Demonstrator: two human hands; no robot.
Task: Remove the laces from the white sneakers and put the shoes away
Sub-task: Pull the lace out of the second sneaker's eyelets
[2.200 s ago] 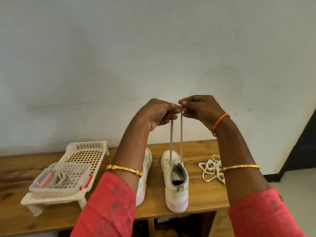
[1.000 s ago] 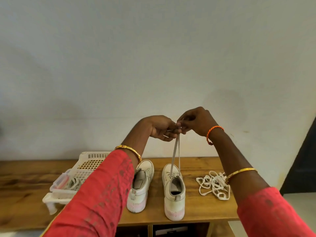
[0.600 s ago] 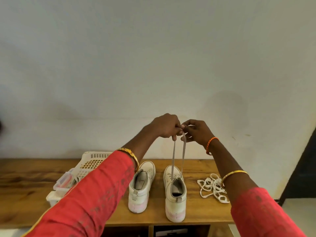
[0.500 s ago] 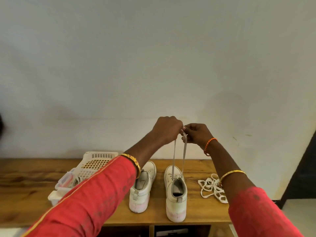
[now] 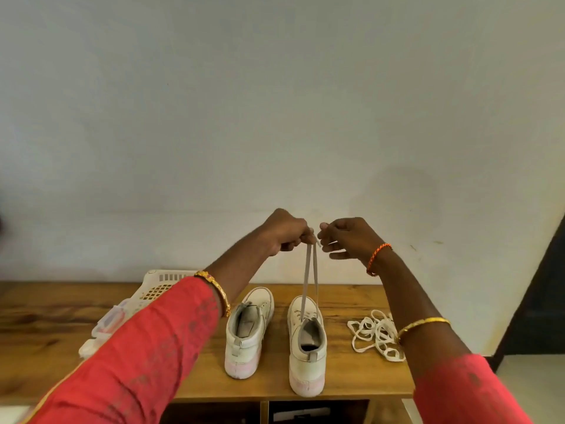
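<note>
Left hand (image 5: 286, 232) is pinching both strands of the lace (image 5: 309, 280) at their top ends, fingers curled round them; right hand (image 5: 348, 238) is sitting just beside, fingers curled, and whether it is touching the lace cannot be told. The lace is running taut down into the right sneaker (image 5: 307, 347), which is standing heel-near on the wooden table (image 5: 351, 295). The left sneaker (image 5: 247, 332) is standing beside it. A loose lace (image 5: 374, 333) is lying further right; a white basket (image 5: 159, 286) is sitting at left.
</note>
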